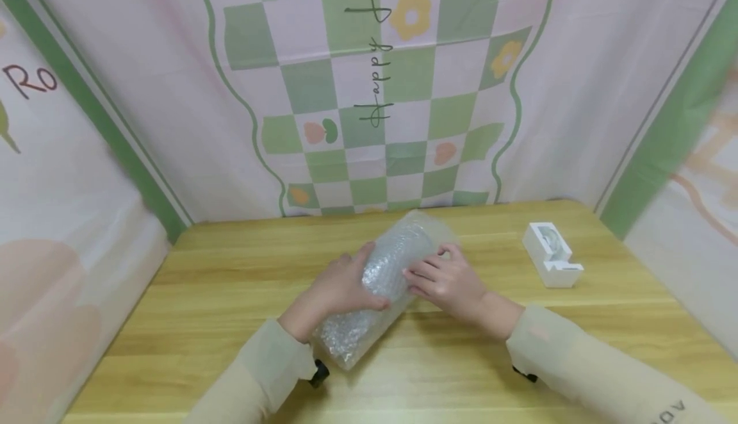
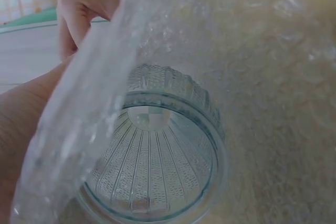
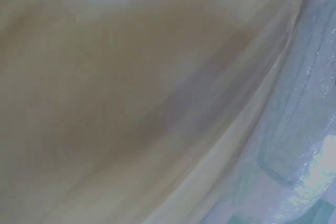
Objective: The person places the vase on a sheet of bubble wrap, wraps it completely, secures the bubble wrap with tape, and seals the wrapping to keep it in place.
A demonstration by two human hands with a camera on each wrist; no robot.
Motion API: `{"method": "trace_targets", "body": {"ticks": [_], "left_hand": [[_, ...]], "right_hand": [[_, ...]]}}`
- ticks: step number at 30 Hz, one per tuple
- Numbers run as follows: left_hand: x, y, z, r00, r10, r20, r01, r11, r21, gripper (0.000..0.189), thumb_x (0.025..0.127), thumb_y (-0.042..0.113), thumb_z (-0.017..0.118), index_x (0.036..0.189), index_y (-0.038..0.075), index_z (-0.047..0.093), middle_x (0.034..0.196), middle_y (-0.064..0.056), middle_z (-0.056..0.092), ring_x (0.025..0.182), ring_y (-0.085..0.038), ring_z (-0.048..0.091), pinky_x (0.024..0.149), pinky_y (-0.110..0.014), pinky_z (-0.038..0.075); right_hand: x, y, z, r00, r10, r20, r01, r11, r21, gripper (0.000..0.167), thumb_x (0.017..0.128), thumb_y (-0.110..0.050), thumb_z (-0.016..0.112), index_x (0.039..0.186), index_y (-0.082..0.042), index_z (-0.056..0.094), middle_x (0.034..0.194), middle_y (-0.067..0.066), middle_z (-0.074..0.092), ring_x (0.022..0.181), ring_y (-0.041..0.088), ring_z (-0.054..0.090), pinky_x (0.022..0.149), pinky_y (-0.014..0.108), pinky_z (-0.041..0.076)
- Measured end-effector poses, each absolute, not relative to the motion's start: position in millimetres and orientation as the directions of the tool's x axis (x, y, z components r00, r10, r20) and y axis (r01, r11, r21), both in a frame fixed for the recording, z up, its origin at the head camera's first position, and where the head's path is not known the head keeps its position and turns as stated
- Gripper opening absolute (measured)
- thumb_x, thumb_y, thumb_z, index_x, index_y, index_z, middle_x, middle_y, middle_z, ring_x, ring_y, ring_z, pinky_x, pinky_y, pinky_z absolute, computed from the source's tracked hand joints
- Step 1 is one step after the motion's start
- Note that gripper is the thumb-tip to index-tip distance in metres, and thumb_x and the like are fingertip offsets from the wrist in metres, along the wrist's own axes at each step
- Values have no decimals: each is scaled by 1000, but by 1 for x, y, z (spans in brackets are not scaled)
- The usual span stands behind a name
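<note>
A glass vessel (image 2: 152,166) with vertical ribs and a round mouth lies on its side, wrapped in clear bubble wrap (image 1: 398,264). The roll lies slantwise on the wooden table, and its near end gapes open in the left wrist view. My left hand (image 1: 346,283) grips the roll from the left, thumb across its top. On the right side, my right hand (image 1: 446,283) has bent fingers at the edge of the wrap and seems to pinch it; the fingertips are partly hidden. The right wrist view is mostly blurred, with wrap (image 3: 299,129) along its right side.
A white tape dispenser (image 1: 550,254) with a roll of clear tape stands on the right of the wooden table (image 1: 230,270). Behind the table hangs a checked green-and-white curtain (image 1: 357,91), and printed cloth also encloses both sides.
</note>
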State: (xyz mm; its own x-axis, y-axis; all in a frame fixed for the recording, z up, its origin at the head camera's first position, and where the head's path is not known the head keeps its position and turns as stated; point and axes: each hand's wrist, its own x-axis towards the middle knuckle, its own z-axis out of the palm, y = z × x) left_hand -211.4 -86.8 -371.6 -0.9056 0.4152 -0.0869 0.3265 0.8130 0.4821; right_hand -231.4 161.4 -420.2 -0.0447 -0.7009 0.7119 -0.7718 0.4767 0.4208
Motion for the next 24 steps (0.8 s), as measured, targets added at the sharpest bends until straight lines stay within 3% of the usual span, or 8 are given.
{"method": "trace_targets", "body": {"ticks": [8, 19, 21, 24], "left_hand": [[-210, -86, -371, -912, 402, -85, 320, 824, 468, 115, 78, 58, 82, 164, 12, 21, 143, -33, 50, 123, -48, 56, 93, -58, 54], [-211, -87, -374, -926, 360, -118, 251, 817, 519, 120, 78, 69, 76, 165, 11, 17, 149, -31, 47, 128, -48, 53, 99, -60, 51], [-211, -87, -373, -928, 348, -128, 237, 823, 517, 122, 78, 73, 74, 165, 11, 14, 150, -30, 46, 130, -47, 51, 102, -60, 49], [-210, -87, -372, -926, 350, -142, 231, 823, 519, 122, 81, 78, 65, 165, 9, 10, 151, -30, 45, 131, -47, 52, 103, -60, 48]], "right_hand": [[-234, 160, -419, -23, -715, 699, -753, 473, 458, 34, 102, -28, 56, 96, -6, 81, 92, 3, 75, 74, 20, 67, 69, 45, 50], [-240, 160, -420, -58, -714, 698, -745, 497, 446, 42, 110, -29, 45, 104, -6, 79, 98, 3, 76, 78, 21, 68, 70, 45, 50], [-240, 159, -420, -79, -706, 704, -749, 509, 426, 36, 107, -28, 50, 107, -6, 78, 99, 4, 75, 78, 22, 68, 69, 44, 50], [-239, 158, -419, -174, -687, 705, -777, 536, 330, 24, 95, -24, 67, 112, -8, 75, 101, 6, 74, 81, 24, 69, 68, 42, 49]]}}
